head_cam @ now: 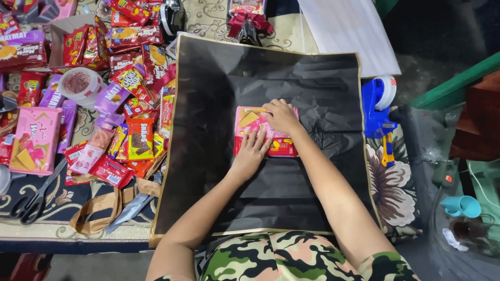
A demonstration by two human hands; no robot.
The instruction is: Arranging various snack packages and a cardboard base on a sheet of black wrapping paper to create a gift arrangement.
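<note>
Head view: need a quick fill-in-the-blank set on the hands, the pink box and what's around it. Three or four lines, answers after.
1. Both hands, left hand and right hand, rest flat on a ____ snack box.
2. The box lies on a sheet of ____ wrapping paper.
3. The blue tape dispenser sits to the ____ of the paper.
4. The scissors lie to the ____ of the paper.

Answers: pink; black; right; left
</note>
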